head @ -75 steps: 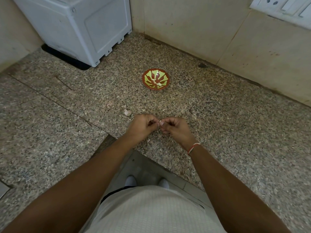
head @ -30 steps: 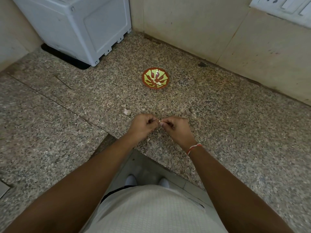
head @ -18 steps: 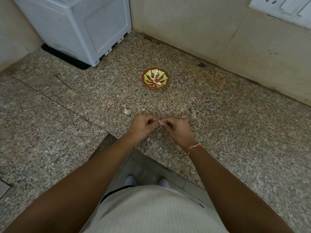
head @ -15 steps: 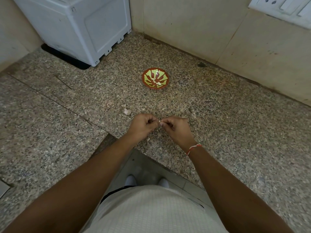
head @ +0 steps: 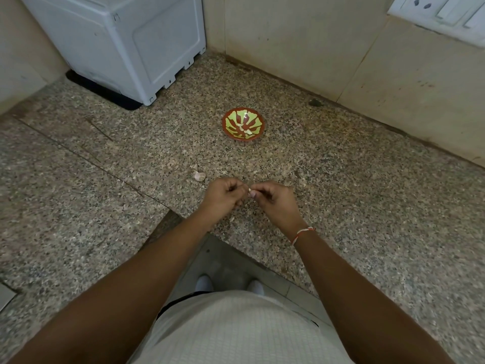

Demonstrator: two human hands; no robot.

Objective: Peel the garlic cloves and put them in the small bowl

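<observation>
One small pale garlic clove (head: 250,190) sits between the two hands, above the front part of the counter (head: 367,206). The left hand (head: 223,199) and the right hand (head: 274,200) both have curled fingers and pinch the clove at their tips. The right wrist wears one red and white thread band (head: 303,233).

One loose garlic piece (head: 199,176) lies on the counter just beside the left hand, on its far side.

One small bowl (head: 243,124), red with green patches, stands farther back, nearer the back wall than the front edge. A few pale peeled cloves (head: 244,130) lie in it; I cannot count them.

The stone between the hands and the bowl is bare, and so is the wide stretch toward the right edge.

One white box-shaped machine (head: 126,43) stands in the back left corner. One white switch plate (head: 441,14) is on the wall at the top right. I can read no writing.
</observation>
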